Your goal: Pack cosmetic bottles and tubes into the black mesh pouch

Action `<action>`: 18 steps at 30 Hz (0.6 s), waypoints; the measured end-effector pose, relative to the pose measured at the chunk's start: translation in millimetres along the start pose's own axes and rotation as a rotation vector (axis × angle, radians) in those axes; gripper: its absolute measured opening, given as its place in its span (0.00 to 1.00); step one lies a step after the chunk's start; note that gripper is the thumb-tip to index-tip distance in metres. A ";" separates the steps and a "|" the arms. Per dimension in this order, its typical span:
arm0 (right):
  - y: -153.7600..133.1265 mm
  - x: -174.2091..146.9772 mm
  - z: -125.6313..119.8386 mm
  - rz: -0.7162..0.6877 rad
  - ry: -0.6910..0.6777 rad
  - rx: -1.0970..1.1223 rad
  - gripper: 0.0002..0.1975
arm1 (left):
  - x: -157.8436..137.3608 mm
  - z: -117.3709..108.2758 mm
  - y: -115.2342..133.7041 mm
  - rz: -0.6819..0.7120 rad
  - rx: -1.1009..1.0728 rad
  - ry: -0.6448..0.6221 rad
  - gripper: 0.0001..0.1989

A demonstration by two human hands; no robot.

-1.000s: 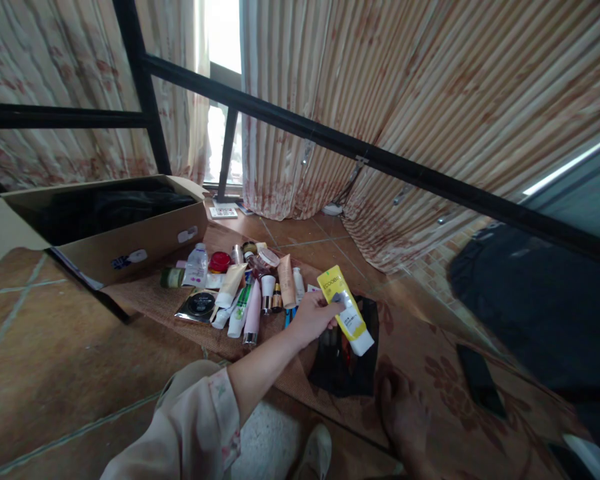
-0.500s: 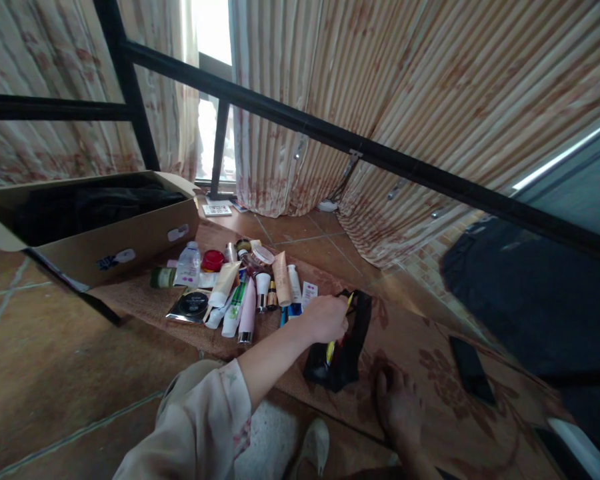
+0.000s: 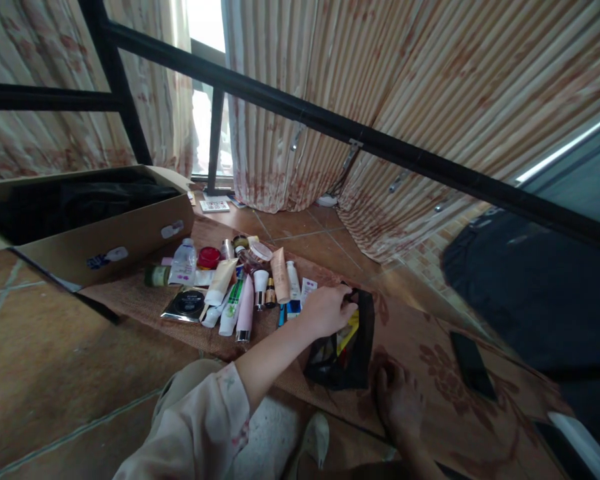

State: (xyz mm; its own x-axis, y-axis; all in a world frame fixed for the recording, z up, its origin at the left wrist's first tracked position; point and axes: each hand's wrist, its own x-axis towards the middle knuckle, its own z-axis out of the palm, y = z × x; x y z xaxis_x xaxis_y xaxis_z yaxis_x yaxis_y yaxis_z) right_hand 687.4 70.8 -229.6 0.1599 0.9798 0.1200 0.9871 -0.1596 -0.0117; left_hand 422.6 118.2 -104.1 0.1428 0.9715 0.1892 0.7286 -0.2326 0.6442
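My left hand [image 3: 329,311] reaches across from the lower left, its fingers pinched on the upper edge of a small black bag [image 3: 363,353]. The bag's mouth gapes, and something yellow [image 3: 350,331] shows inside. In shadow on the brown cloth, my right hand [image 3: 399,397] rests just right of the bag, apart from it, apparently with nothing in it. Left of the bag lie cosmetics: a peach tube [image 3: 280,277], a pink tube [image 3: 245,310], a cream tube [image 3: 221,283], a clear bottle [image 3: 183,263], a red jar [image 3: 209,258] and a black round compact [image 3: 186,304].
A cardboard box [image 3: 135,253] with dark cloth inside stands at the left end of the cloth-covered bench [image 3: 430,347]. A phone [image 3: 473,365] lies to the right. A dark metal rail [image 3: 300,113] crosses behind, before striped curtains [image 3: 340,80].
My left hand has shifted slightly up and its grip sits higher on the bag's edge. The bag stands wider, showing more yellow inside. My right hand stays put.
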 end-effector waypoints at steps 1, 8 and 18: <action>0.4 0.3 0.2 -0.002 -0.003 0.002 0.22 | -0.9 -0.5 -3.7 -0.015 -0.048 0.032 0.17; 4.8 1.6 6.6 -0.016 0.026 -0.014 0.22 | -15.8 -1.7 -23.0 -0.058 -0.086 0.085 0.14; 9.4 0.8 9.7 -0.067 0.051 -0.047 0.22 | -30.2 -30.1 -52.1 -0.204 0.229 0.059 0.13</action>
State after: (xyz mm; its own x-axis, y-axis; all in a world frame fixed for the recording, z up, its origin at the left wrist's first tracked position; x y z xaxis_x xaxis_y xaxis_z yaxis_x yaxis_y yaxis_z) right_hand 696.9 71.2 -239.2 0.0914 0.9813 0.1693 0.9940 -0.1002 0.0444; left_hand 360.1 99.6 -121.1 -0.0561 0.9912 0.1202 0.8714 -0.0102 0.4904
